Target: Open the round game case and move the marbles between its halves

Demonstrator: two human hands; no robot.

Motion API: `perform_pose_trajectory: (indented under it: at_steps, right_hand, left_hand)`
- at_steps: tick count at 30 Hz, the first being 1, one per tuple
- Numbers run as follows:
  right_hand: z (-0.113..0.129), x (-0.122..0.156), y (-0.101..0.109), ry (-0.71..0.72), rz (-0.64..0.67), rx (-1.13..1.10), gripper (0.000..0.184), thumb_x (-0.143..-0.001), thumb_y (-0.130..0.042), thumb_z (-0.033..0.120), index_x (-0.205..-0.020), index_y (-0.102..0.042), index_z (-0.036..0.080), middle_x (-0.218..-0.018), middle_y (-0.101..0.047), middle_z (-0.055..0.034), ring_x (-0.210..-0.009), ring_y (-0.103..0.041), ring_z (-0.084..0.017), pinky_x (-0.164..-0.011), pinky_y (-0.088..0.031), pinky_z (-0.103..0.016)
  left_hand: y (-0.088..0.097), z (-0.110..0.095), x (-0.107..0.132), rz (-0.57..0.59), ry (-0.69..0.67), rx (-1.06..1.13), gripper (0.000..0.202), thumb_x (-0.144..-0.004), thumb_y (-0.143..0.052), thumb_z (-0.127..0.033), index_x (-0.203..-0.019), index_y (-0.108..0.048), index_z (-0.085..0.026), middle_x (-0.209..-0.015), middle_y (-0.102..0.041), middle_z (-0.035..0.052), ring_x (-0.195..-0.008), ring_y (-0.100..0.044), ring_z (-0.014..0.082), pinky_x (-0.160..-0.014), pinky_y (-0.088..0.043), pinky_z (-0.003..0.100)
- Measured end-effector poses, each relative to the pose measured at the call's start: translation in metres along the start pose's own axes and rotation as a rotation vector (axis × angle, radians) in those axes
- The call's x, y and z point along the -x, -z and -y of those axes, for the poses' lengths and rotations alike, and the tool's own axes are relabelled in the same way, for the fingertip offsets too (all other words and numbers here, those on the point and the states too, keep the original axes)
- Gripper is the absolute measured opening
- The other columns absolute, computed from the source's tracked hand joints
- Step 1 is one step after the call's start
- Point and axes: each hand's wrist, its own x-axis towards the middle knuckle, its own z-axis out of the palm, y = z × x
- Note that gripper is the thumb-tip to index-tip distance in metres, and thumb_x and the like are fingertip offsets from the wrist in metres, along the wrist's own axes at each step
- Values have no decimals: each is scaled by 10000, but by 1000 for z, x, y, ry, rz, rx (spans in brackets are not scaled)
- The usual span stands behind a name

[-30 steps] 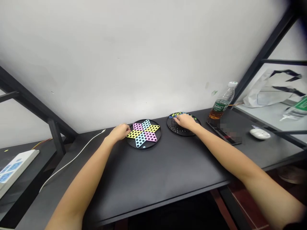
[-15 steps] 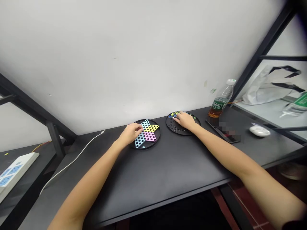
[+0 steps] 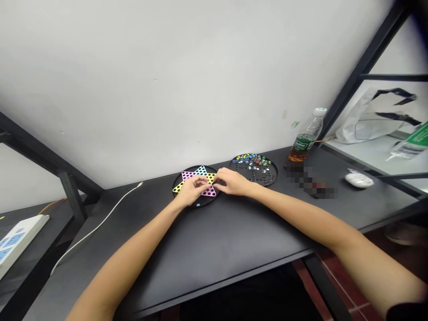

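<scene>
A round black Chinese checkers board with a coloured star (image 3: 200,170) lies near the wall, its star points pink, yellow and light blue with dark holes. Over its middle is my left hand (image 3: 191,191), fingers curled and thumb bent toward them. From the right side my right hand (image 3: 231,182) meets it, thumb and fingertips drawn together above the star. Whatever either hand pinches is too small or hidden to make out. Right of the hands sits a round black tray (image 3: 277,174) holding many glass marbles (image 3: 249,158), mostly gathered at its far side.
A drink bottle (image 3: 304,138) stands by the wall at right, near a blurred dark flat object (image 3: 309,182) and a white computer mouse (image 3: 359,180). A white cable (image 3: 110,209) crosses the left of the desk; a power strip (image 3: 22,240) lies beyond. Black metal beams flank both sides.
My right hand has moved left from the marble tray to the star board, uncovering the marbles. My left hand has shifted slightly right, further over the star.
</scene>
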Motion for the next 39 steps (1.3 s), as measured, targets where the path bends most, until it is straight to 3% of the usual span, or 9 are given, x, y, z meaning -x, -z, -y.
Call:
perform_pose_trajectory:
  at_steps: [4, 11, 14, 17, 22, 27, 32, 37, 39]
  right_hand:
    - [24, -2, -17, 4, 5, -19, 111, -937, -600, 271, -1007, -650, 200, -1029, -686, -92, -976, -608, -210, -805, -487, -299]
    - [16, -3, -11, -8, -11, 17, 148, -962, -562, 298, -971, -676, 205, -971, -692, -89, -938, -618, -201, -772, -475, -280]
    - [-9, -3, 8, -72, 30, 44, 133, -936, -582, 275, -967, -685, 197, -934, -692, -74, -877, -621, -190, -768, -458, -273]
    - [-50, 6, 32, -275, 76, 116, 124, -912, -599, 247, -950, -697, 182, -914, -705, -69, -839, -627, -182, -766, -447, -266]
    - [-104, 27, 55, -553, 144, 318, 159, -903, -605, 263, -944, -726, 167, -1000, -721, -105, -956, -631, -223, -807, -444, -283]
    - [-117, 31, 59, -537, 178, 317, 172, -889, -613, 260, -925, -741, 151, -1012, -724, -121, -990, -629, -234, -865, -441, -296]
    - [-124, 32, 78, -590, 128, 212, 201, -889, -618, 319, -922, -735, 161, -928, -745, -99, -840, -657, -200, -760, -459, -279]
    - [-130, 47, 106, -637, 418, 43, 256, -751, -735, 444, -815, -704, 198, -815, -741, -51, -744, -664, -212, -669, -464, -290]
    - [-131, 61, 116, -666, 438, 25, 304, -702, -758, 471, -827, -693, 202, -832, -743, -51, -753, -668, -219, -669, -468, -294]
  left_hand:
    - [0, 1, 0, 11, -2, 62, 421, -761, -768, -469, -1028, -634, -172, -913, -753, 70, -858, -720, 207, -838, -563, 373]
    - [-1, -3, 2, 12, -39, -79, 332, -834, -673, -478, -991, -645, -187, -952, -742, 68, -870, -706, 210, -826, -564, 364]
    - [6, -8, 5, 0, -143, -399, 261, -926, -548, -438, -986, -661, -210, -983, -725, 64, -907, -677, 214, -862, -545, 372]
    - [20, -7, 5, 16, -237, -783, 251, -958, -480, -375, -986, -674, -218, -1029, -706, 87, -1057, -631, 260, -995, -475, 417]
    - [44, 9, 1, -35, -161, -1056, 329, -954, -473, -364, -1179, -628, -181, -1272, -615, 146, -1186, -558, 312, -1030, -435, 471]
    - [65, 24, -2, -97, -83, -1088, 411, -964, -450, -425, -1252, -592, -168, -1307, -588, 156, -1225, -530, 319, -1076, -395, 490]
    - [86, 38, -4, -114, -11, -980, 478, -963, -436, -494, -1296, -570, -178, -1377, -554, 143, -1305, -484, 305, -1125, -363, 473]
    - [98, 54, -3, -110, -12, -848, 551, -975, -379, -567, -1330, -549, -183, -1360, -589, 121, -1294, -504, 292, -1131, -369, 486]
    - [99, 58, -2, -121, -1, -805, 572, -982, -358, -576, -1352, -544, -180, -1384, -584, 125, -1303, -506, 295, -1138, -364, 487]
